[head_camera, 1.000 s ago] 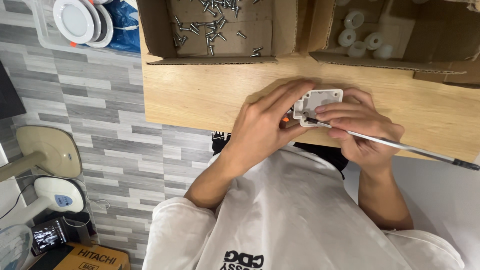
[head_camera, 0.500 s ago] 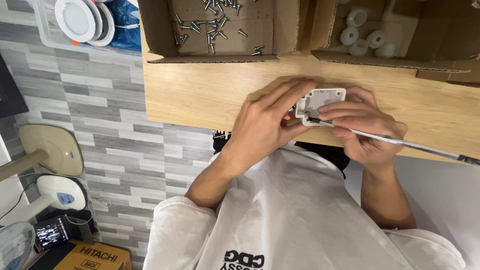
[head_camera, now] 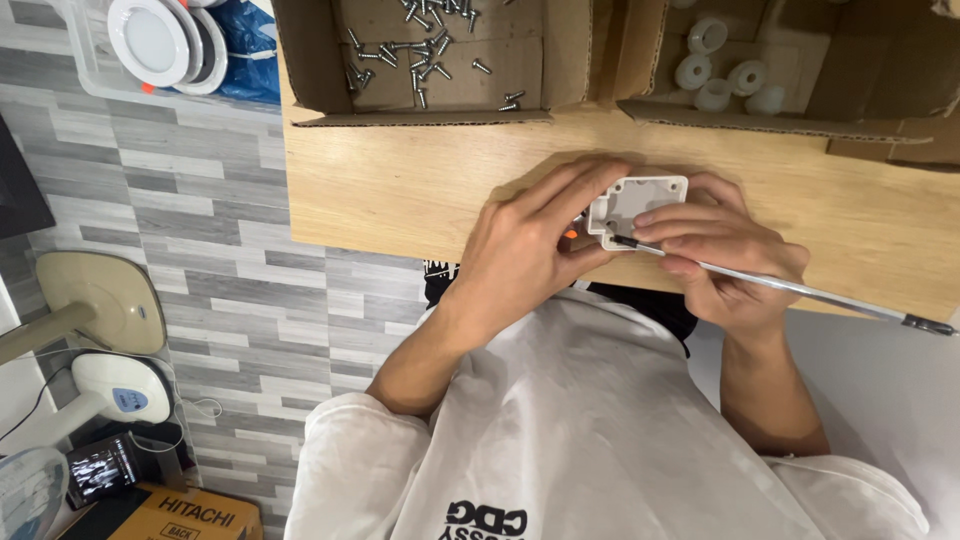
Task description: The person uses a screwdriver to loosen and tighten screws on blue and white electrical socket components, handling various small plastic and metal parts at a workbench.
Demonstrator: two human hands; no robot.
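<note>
Your left hand [head_camera: 525, 255] is clamped on the small white square plastic housing [head_camera: 632, 207], pinning it just inside the near edge of the light wooden counter [head_camera: 400, 190]. Your right hand [head_camera: 725, 250] is closed on the long thin metal screwdriver shaft [head_camera: 790, 290]. The shaft's axis runs along that near edge, its tip set in the housing's near corner. Open counter lies between the housing and the cardboard box of loose screws [head_camera: 440, 60] along the far edge.
</note>
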